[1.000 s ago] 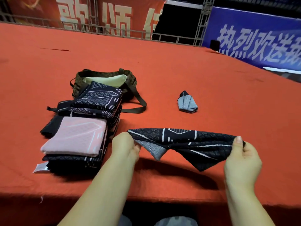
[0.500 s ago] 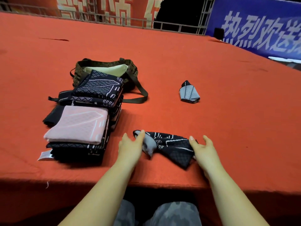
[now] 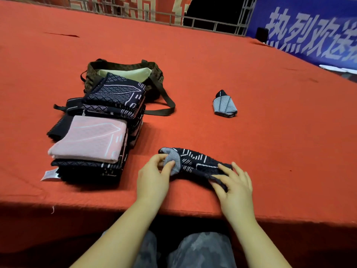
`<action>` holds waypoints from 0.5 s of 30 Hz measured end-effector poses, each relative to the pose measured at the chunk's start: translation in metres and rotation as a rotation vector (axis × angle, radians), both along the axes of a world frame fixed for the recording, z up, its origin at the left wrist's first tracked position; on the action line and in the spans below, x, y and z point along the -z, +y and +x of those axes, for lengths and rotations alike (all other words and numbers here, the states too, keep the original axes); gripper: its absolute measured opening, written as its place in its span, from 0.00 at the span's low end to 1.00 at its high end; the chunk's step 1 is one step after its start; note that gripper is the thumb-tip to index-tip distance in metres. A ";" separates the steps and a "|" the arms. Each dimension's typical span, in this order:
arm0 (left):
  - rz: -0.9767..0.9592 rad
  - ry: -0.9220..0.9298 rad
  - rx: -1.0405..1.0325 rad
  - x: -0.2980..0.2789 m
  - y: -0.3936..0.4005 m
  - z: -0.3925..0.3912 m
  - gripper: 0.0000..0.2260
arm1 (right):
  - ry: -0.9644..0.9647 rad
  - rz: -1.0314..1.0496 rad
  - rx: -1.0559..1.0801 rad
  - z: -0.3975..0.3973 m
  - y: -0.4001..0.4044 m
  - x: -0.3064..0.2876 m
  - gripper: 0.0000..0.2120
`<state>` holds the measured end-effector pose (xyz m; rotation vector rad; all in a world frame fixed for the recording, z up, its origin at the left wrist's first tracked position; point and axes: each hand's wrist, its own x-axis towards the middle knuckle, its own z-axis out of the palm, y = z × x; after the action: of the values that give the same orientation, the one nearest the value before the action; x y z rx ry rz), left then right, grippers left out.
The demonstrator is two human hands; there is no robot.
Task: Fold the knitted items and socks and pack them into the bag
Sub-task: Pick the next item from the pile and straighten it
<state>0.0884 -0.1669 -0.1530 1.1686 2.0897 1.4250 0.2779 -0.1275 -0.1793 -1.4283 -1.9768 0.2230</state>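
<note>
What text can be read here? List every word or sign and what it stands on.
"热烈欢送": white characters on the blue banner at the back right; the line runs on past the frame edge.
Pale characters on the red banner at the back: cut off at the top, unreadable.
Small white tag under the folded knit stack: print too small to read.

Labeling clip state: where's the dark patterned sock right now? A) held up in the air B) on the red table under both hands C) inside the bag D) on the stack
B: the dark patterned sock lies on the red table, left hand pinching its grey end, right hand on the other end.
</note>
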 end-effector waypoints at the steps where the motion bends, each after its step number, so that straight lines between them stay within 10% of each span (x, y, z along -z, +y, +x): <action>1: 0.031 -0.014 -0.007 -0.001 0.000 -0.004 0.07 | 0.091 -0.035 -0.034 0.003 0.001 -0.007 0.07; 15: 0.144 -0.331 0.115 -0.039 0.010 0.002 0.06 | 0.416 -0.122 -0.070 0.008 -0.001 -0.070 0.12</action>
<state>0.0906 -0.1570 -0.1138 1.0049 1.6941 1.6108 0.2857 -0.1284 -0.1088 -1.2652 -1.6923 0.6289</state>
